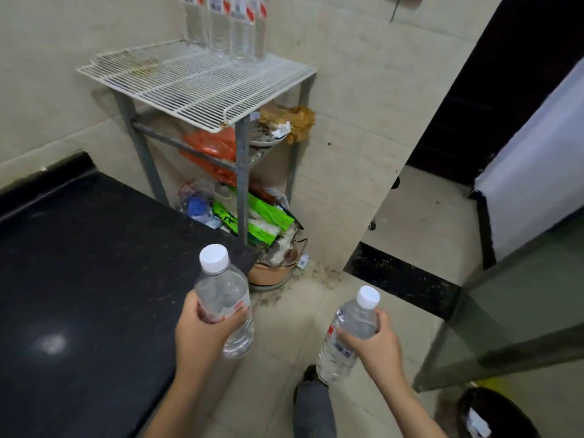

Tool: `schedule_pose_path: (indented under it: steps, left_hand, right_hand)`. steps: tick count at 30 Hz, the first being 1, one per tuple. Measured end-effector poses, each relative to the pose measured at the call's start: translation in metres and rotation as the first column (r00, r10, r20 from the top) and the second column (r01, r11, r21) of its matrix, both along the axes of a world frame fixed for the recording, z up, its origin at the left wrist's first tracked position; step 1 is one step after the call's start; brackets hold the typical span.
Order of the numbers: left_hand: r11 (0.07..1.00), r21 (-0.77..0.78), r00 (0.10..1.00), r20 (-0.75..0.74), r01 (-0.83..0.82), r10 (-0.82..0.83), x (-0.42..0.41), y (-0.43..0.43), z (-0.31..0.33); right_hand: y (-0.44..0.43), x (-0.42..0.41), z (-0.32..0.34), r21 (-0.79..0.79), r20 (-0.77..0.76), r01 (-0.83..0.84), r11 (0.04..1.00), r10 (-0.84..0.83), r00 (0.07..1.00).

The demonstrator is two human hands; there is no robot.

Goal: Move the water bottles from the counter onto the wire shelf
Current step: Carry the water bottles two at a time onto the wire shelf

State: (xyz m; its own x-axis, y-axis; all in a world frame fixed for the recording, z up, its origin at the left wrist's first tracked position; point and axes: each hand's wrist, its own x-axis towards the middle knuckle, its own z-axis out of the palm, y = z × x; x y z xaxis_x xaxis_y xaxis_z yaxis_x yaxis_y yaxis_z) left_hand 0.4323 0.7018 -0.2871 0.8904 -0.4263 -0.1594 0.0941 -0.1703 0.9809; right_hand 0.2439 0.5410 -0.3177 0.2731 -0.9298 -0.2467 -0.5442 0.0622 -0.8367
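My left hand (202, 330) grips a clear water bottle (222, 292) with a white cap, held upright just past the right edge of the black counter (79, 279). In my right hand (376, 346) is a second clear bottle (347, 336), tilted, over the floor. The white wire shelf (177, 80) stands ahead against the wall. Several water bottles (227, 26) with red and white labels stand at its back right corner; their tops are cut off by the frame.
Below the wire top, the rack's lower levels hold an orange bag (215, 150), a plate (265, 139) and green packets (268, 222). A pot (275, 270) sits on the floor by the rack. A glass-fronted cabinet (521, 295) stands at right, and my foot (313, 403) is below.
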Motion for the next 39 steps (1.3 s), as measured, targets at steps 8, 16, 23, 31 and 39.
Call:
schedule_pose_path:
  steps: [8,16,23,31,39]
  left_hand:
    - [0.997,-0.02,0.994,0.085,-0.072,0.074,0.02,-0.153,0.027]
    - [0.99,-0.094,0.985,0.127,-0.105,0.116,0.045,-0.259,0.047]
    - [0.989,-0.111,0.978,0.173,-0.097,0.115,0.105,-0.334,0.064]
    - [0.96,-0.272,0.934,0.322,-0.066,0.156,0.179,-0.403,0.132]
    - [0.899,-0.425,0.887,0.37,-0.104,0.277,0.231,-0.441,0.192]
  right_hand:
    - [-0.167,0.044,0.025,-0.052,0.092,-0.17,0.984,0.174,0.98]
    - [-0.283,0.093,0.083,-0.138,0.271,-0.264,0.955,0.293,0.917]
    - [-0.367,0.17,0.106,-0.225,0.346,-0.313,0.923,0.376,0.86]
    - [-0.431,0.252,0.164,-0.453,0.475,-0.214,0.865,0.438,0.764]
    - [-0.481,0.341,0.223,-0.516,0.642,-0.166,0.84,0.508,0.575]
